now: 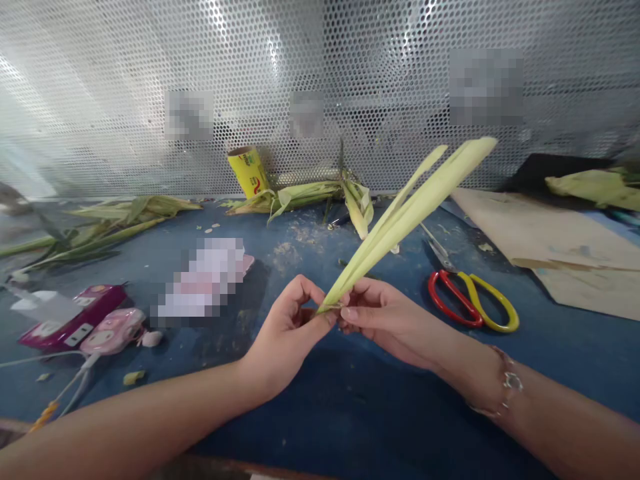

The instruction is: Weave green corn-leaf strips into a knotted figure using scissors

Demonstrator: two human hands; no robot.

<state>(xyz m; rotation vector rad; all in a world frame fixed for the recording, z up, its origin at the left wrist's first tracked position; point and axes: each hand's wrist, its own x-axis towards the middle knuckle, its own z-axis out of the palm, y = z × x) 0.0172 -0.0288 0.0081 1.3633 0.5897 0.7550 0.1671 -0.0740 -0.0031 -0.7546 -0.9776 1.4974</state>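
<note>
Pale green corn husk strips (pixel 400 230) are gathered at their narrow base and fan out up and to the right. My left hand (pixel 290 327) is closed, pinching that base between thumb and fingers. From the other side my right hand (pixel 385 320) also grips the base, its thumb pressed near a thin strand that crosses the husk. A bracelet circles my right wrist. Just right of my right hand lie scissors (pixel 470 300) with one red and one yellow handle, their blades pointing away. The fingertips partly hide the lower end of the husk.
Corn husks (pixel 300 197) lie along the perforated metal panel (pixel 280 80), beside a yellow cardboard tube (pixel 249 172). More husks (pixel 115 220) lie at left. A purple power strip (pixel 75 317), cables and a blurred-out phone-like object (pixel 207 280) are nearer. Brown cardboard (pixel 560 233) lies right on the blue table (pixel 390 420).
</note>
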